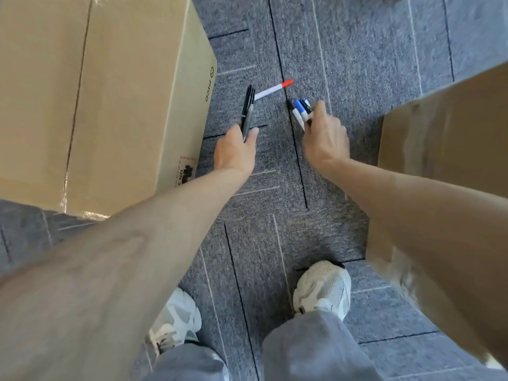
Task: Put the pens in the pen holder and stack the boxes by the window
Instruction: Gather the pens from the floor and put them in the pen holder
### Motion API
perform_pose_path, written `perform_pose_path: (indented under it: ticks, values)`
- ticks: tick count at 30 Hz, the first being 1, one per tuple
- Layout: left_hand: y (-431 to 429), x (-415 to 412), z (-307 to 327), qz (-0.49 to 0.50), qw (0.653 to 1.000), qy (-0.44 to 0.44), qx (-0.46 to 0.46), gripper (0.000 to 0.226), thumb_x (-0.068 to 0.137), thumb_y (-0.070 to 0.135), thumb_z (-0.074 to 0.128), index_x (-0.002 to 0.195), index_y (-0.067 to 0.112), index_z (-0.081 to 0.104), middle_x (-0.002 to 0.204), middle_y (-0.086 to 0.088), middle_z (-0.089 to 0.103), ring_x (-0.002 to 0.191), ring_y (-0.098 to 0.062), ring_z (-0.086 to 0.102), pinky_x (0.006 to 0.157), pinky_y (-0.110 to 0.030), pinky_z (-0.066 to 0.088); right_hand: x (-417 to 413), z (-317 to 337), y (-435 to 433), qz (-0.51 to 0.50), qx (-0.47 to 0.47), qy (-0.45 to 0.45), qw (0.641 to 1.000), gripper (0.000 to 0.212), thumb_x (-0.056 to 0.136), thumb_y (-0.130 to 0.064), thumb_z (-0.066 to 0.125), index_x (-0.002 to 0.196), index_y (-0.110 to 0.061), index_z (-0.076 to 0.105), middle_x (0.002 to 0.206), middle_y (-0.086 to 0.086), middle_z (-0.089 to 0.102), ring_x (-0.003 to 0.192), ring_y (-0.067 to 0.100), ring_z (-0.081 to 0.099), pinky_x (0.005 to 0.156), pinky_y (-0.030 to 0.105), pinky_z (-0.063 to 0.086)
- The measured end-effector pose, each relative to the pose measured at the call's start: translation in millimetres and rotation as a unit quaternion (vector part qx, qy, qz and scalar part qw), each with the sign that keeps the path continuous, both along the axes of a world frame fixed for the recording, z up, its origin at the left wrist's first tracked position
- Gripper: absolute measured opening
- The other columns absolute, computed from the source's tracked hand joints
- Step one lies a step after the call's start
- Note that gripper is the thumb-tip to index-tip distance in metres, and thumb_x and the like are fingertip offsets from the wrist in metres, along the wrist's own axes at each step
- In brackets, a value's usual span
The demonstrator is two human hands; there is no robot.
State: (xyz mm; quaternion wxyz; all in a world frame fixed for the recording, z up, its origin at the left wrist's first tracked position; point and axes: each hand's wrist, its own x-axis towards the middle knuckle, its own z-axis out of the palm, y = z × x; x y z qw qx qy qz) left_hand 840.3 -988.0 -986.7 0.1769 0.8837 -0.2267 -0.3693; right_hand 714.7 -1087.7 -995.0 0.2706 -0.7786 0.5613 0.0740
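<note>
Closest in: pale trainers [323, 288] planted on grey carpet [357, 64], body bent low between two cardboard boxes. Left hand [236, 149] out front, fingers pinched round a pair of dark pens [248, 110], tips pointing away. Right hand [325, 136] curled tight on a bunch of markers [301, 111], blue and black caps fanned upward, probably bundled to save trips. Red-capped marker [272, 89] lying loose on the floor between both hands, next in line by the look of it. Big box [90, 86] left, second box [445, 138] right, neither stacked yet. No pen holder in sight.
</note>
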Motion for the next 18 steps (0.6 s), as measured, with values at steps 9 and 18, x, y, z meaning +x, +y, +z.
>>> perform_pose_path:
  ticks: [9,18]
  values:
    - [-69,32,-15,-0.074,0.984,-0.16,-0.03,0.041,0.092,0.038,0.063,0.121,0.01,0.052,0.114,-0.007,0.061,0.101,-0.028,0.061,0.07,-0.033,0.042,-6,-9,-7,0.008,0.065,0.021,0.998,0.032,0.102,-0.037,0.051,0.106,-0.006,0.056,0.087,0.009,0.065,0.071,0.029,0.063,0.06,0.042,0.055]
    - [-102,13,-31,-0.246,0.948,-0.183,0.079,0.049,0.094,0.047,0.057,0.123,0.008,0.05,0.115,-0.014,0.06,0.097,-0.033,0.062,0.076,-0.041,0.052,-31,1,4,-0.152,0.117,-0.031,0.981,0.032,0.092,-0.037,0.056,0.079,-0.01,0.066,0.074,0.01,0.066,0.066,0.028,0.064,0.057,0.04,0.057]
